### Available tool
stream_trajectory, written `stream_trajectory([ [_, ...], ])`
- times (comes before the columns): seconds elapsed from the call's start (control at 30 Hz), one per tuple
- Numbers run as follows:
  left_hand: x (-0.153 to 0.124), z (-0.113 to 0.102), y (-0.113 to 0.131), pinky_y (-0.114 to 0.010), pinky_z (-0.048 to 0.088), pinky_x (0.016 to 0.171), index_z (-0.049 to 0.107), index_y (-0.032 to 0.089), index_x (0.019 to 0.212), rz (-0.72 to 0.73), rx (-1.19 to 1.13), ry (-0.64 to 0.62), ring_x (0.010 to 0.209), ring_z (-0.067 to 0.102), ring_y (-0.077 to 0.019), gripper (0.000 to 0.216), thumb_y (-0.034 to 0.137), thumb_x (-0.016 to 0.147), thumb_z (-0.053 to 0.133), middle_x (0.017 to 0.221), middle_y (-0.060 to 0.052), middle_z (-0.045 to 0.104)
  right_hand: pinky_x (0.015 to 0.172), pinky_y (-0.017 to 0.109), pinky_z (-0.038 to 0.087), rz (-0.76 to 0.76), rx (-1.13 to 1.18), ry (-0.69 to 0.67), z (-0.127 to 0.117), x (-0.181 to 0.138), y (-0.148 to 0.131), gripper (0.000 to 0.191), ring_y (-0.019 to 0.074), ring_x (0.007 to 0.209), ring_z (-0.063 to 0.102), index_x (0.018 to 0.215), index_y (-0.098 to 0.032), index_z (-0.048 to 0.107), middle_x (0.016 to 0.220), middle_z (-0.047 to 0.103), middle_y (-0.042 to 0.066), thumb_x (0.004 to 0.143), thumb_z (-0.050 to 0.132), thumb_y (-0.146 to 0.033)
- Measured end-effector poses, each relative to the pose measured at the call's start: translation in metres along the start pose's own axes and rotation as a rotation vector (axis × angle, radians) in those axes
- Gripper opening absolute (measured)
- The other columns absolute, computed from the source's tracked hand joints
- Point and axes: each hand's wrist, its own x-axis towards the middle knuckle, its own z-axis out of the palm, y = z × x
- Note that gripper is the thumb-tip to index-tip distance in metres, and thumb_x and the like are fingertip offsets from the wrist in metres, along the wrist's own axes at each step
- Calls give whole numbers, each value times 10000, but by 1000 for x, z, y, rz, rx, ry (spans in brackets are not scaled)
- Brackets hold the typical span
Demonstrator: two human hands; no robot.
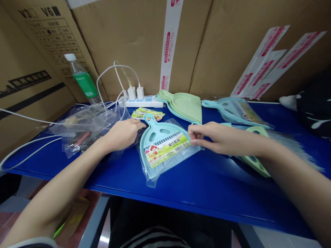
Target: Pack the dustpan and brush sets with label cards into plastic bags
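From my remote seat I see a light-blue dustpan (158,135) lying in a clear plastic bag (152,182) on the near side of the white power strip (146,102), its looped handle (149,119) pointing toward that strip, bristles (169,162) visible under a yellow-green mushroom-printed card (167,151).

Right forearm (240,139) hides part of green piece (254,166). Right hand (192,136): curled fingers partly hidden, hold on wrapper (151,181) unclear. Label (168,150): fine print too small to read. Left carton (23,62), black cloth (314,100) cut off by edges. Pixelated patch (67,138) masks something.
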Motion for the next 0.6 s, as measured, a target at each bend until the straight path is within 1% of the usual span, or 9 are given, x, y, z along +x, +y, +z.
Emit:
stream_trajectory([
  [0.13, 0, 2, 0, -381, 543, 888, 619, 178, 1197, 62, 23, 47, 1085, 636, -245, 403, 164, 921, 326, 1172, -85, 682, 518, 275, 324, 4, 11, -25, 1, 2, 1, 180, 141, 505, 431, 736, -251, 378, 595, 522, -22, 890, 372, -345],
  [0.27, -3, 2, 2, -339, 545, 777, 617, 162, 1146, 91, 53, 189, 1009, 642, -239, 362, 219, 956, 314, 1108, -112, 675, 531, 280, 341, 34, 16, -39, 3, 2, 1, 164, 147, 528, 465, 747, -251, 373, 618, 555, -8, 885, 366, -340],
  [0.33, -6, 0, 3, -316, 526, 734, 625, 160, 1080, 146, 26, 215, 950, 643, -228, 346, 255, 971, 311, 1035, -107, 681, 538, 281, 347, 42, 21, -34, 3, 2, 1, 159, 148, 538, 477, 754, -250, 373, 622, 559, -6, 887, 366, -337],
  [0.47, -15, -10, 11, -278, 468, 697, 632, 172, 946, 358, -198, 128, 795, 623, -181, 356, 348, 994, 327, 869, -57, 672, 533, 281, 338, 35, 43, 9, 6, 3, 1, 168, 140, 525, 459, 756, -249, 379, 605, 527, -20, 890, 379, -350],
  [0.6, -23, -15, 19, -239, 422, 641, 624, 174, 898, 487, -426, -12, 699, 592, -143, 358, 426, 987, 386, 808, -31, 654, 527, 281, 332, -20, 43, 76, 9, 6, 2, 200, 140, 540, 442, 723, -246, 392, 615, 490, -16, 883, 399, -366],
])
